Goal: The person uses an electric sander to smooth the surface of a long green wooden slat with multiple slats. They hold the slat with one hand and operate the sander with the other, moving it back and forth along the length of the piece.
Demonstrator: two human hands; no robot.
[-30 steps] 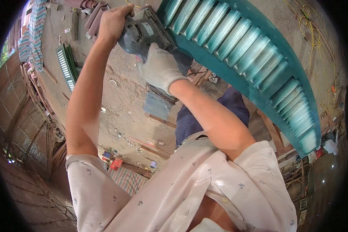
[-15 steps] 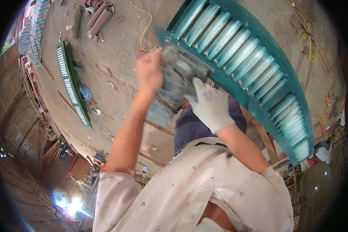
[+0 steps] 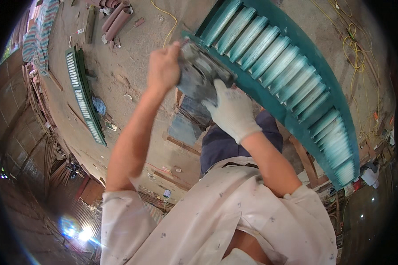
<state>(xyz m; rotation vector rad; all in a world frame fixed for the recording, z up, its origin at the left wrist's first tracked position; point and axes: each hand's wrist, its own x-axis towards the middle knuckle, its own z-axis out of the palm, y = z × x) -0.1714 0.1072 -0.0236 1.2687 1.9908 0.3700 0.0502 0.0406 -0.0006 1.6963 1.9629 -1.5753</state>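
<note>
A dark, dusty belt sander [image 3: 201, 66] lies along the near edge of a green curved louvered panel [image 3: 292, 84], whose slats are streaked white. My bare left hand [image 3: 163, 68] is closed round the sander's left end. My right hand [image 3: 234, 108], in a pale knit glove, grips its near right side, with thumb and forefinger against the body. The sander's underside and the fingertips behind it are hidden.
A second green louvered panel [image 3: 85, 97] lies on the dirt floor at left. Brownish rolls [image 3: 118, 20] lie at the far left. Yellow cord [image 3: 354, 48] is tangled on the right. A wooden strip [image 3: 304, 160] stands under the large panel.
Both hands have shifted left with the belt sander, the left hand also slightly away from me. More of the ground sheet below the sander shows. The large panel has barely moved in view.
</note>
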